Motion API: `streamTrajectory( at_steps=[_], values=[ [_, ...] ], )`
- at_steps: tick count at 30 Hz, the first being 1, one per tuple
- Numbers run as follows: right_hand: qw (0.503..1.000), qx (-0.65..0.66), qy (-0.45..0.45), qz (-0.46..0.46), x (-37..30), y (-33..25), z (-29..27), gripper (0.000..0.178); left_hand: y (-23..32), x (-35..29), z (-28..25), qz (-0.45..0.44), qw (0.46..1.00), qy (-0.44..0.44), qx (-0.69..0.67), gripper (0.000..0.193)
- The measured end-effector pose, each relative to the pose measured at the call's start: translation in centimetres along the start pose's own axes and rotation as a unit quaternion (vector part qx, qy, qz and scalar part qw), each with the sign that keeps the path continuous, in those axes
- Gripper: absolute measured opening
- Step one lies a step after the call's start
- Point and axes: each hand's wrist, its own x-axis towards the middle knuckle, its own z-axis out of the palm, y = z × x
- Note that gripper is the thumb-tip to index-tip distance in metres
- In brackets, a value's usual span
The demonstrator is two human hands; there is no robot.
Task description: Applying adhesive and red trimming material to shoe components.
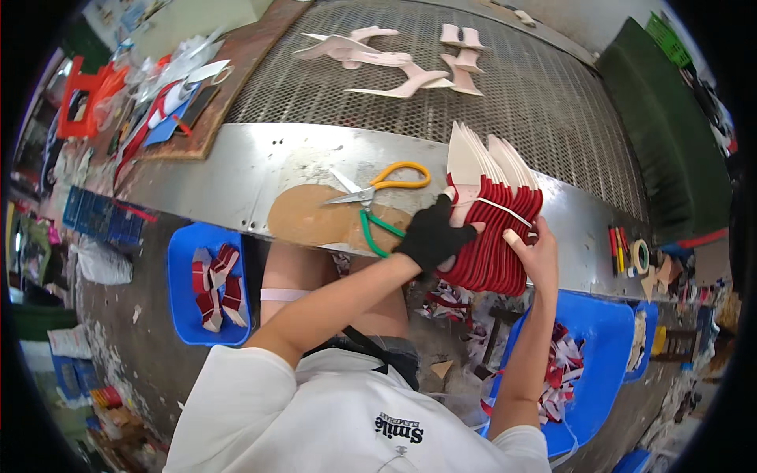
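Observation:
A stack of pale insole-shaped pieces with red-wrapped ends [485, 236] rests at the metal table's front edge, the pale tips pointing away from me. A thin white band [505, 210] runs across it. My left hand [435, 232], in a black fingerless glove, grips the stack's left side, thumb over the red part. My right hand [538, 254] holds the right side near the band, with a pale wrap on the thumb. Left of the stack, scissors [367, 194] with one yellow and one green handle lie spread on a brown sole-shaped board [303, 214].
Loose pale pieces [378, 59] lie on the mesh surface [300, 102] beyond. A blue bin [177, 276] with red-and-white pieces stands at lower left; another blue bin [603, 347] with scraps is at right. Tape and pens [620, 248] sit at the table's right end.

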Motion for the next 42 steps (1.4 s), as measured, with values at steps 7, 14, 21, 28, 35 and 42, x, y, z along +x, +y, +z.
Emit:
streamTrajectory(
  at_steps=[7, 14, 21, 28, 35, 42],
  values=[
    [0.96, 0.221, 0.151, -0.081, -0.6, -4.2, 2.4, 0.059, 2.2, -0.1, 0.0, 0.222, 0.967, 0.122, -0.014, 0.107],
    [0.938, 0.325, 0.116, -0.046, 0.6, -2.8, 3.6, 0.073, 2.0, 2.5, -2.2, 0.284, 0.955, 0.088, 0.001, 0.116],
    [0.962, 0.246, 0.095, -0.074, -0.1, -3.4, 6.4, 0.054, -0.1, 2.6, -2.3, 0.227, 0.964, 0.139, -0.027, 0.079],
    [0.924, 0.376, -0.058, -0.033, -4.6, -10.4, 10.0, 0.054, 1.4, -8.1, -13.2, 0.105, 0.951, -0.016, -0.29, 0.056],
    [0.893, 0.286, -0.333, -0.101, -9.1, -20.2, 20.6, 0.066, -3.4, -23.3, -22.4, -0.056, 0.941, 0.259, -0.211, 0.064],
    [0.753, 0.254, -0.599, -0.097, -14.1, -26.9, 39.2, 0.065, -16.6, -35.7, -28.9, 0.019, 0.748, 0.443, -0.493, 0.067]
  ],
)
